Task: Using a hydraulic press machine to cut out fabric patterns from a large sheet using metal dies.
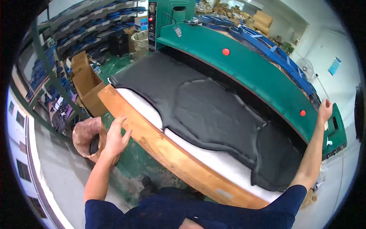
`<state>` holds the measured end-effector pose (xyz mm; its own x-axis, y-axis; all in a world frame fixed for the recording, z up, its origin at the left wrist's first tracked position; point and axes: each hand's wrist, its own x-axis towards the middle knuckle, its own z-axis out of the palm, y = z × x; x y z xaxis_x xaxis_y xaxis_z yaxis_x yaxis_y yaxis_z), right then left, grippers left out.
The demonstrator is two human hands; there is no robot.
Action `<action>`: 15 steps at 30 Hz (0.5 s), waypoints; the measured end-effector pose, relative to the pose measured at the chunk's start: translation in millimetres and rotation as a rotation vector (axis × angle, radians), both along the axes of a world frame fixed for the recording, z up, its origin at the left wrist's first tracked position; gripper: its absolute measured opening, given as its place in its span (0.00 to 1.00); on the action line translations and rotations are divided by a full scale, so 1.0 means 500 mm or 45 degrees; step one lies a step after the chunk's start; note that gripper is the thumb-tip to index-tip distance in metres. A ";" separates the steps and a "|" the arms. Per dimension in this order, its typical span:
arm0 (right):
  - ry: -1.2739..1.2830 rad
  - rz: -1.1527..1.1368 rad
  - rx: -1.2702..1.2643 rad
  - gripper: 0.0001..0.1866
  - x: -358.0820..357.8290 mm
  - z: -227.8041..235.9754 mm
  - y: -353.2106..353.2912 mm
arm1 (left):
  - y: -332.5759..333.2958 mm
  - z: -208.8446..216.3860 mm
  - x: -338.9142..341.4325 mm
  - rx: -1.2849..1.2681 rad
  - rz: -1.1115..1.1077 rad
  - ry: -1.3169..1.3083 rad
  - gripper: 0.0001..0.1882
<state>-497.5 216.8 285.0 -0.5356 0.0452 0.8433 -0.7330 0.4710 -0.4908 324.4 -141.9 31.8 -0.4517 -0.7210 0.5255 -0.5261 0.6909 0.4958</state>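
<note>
My left hand (pixel 117 137) hangs in the air with its fingers apart and nothing in it, just off the near left edge of a wooden board (pixel 160 152). At the far right, my right hand (pixel 325 110) is raised beside the end of a green machine (pixel 263 76); its fingers are curled closed, and what they hold, if anything, is hidden. Between my arms a black moulded sheet (pixel 213 110) with raised seams and a wavy near edge lies over a white pad (pixel 206 152). Its far edge runs into the dark gap under the machine's green beam.
Two red buttons (pixel 226 52) (pixel 303 113) sit on the green beam, with blue frames (pixel 263 40) stacked above. A crumpled brown sack (pixel 87 136) and an open cardboard box (pixel 88 86) stand on the left floor, near shelves (pixel 91 26). A fan (pixel 305 68) stands behind.
</note>
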 end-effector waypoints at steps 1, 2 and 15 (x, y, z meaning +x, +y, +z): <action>0.032 0.018 0.002 0.23 0.045 0.020 -0.039 | -0.037 -0.009 0.025 0.011 -0.021 0.006 0.28; 0.054 0.018 0.034 0.21 0.073 0.045 -0.059 | -0.075 -0.017 0.040 -0.014 -0.027 -0.002 0.27; 0.184 0.520 0.764 0.17 0.691 0.109 -0.644 | -0.368 -0.049 0.003 -0.110 -0.290 -0.108 0.28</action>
